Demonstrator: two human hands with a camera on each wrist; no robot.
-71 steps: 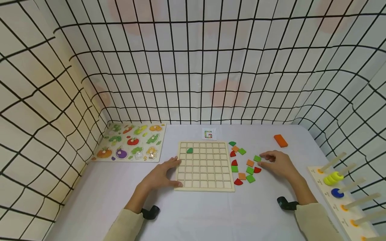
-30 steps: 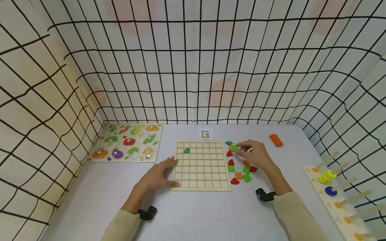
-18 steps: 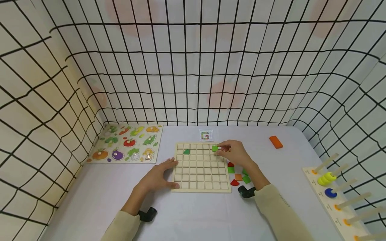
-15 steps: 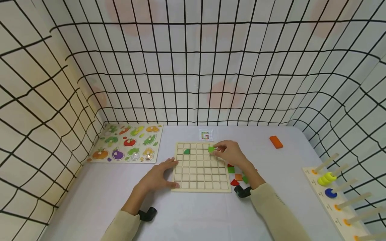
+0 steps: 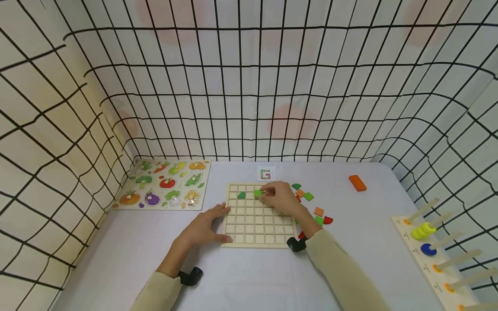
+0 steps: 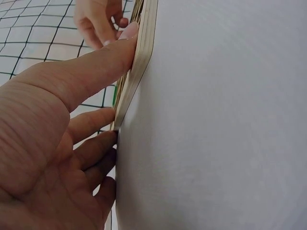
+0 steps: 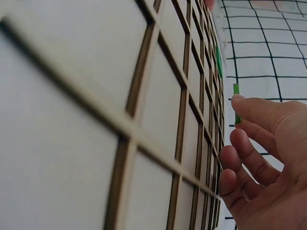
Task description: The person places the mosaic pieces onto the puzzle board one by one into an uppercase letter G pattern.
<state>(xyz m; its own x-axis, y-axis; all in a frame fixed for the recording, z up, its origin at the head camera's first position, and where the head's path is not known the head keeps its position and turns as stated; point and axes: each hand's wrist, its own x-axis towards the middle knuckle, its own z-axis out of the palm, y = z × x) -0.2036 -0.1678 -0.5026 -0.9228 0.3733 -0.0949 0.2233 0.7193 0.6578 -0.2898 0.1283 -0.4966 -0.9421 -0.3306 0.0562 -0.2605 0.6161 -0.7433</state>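
Observation:
A wooden grid board [image 5: 254, 239] lies on the table, with a dark green quarter-circle tile [image 5: 241, 195] in a cell near its upper left. My right hand [image 5: 281, 198] pinches a light green square tile [image 5: 257, 193] between thumb and index finger over the upper middle of the board. In the right wrist view, that tile [image 7: 236, 89] shows edge-on above the grid, and the other fingers are loosely bent. My left hand [image 5: 205, 225] rests at the board's left side with spread fingers. Its thumb [image 6: 103, 60] lies on the board's edge in the left wrist view.
Loose red, orange and green tiles, such as an orange square [image 5: 319, 211], lie right of the board, some behind my right arm. A pattern card [image 5: 266, 173] is behind it. Vegetable puzzle [image 5: 167, 203], orange block [image 5: 357, 182] and peg rack [image 5: 439, 261] stand around; black netting surrounds the table.
My right hand picked up the light green square tile from the loose ones and carried it left over the board's upper part. My left hand has stayed at the board's left side.

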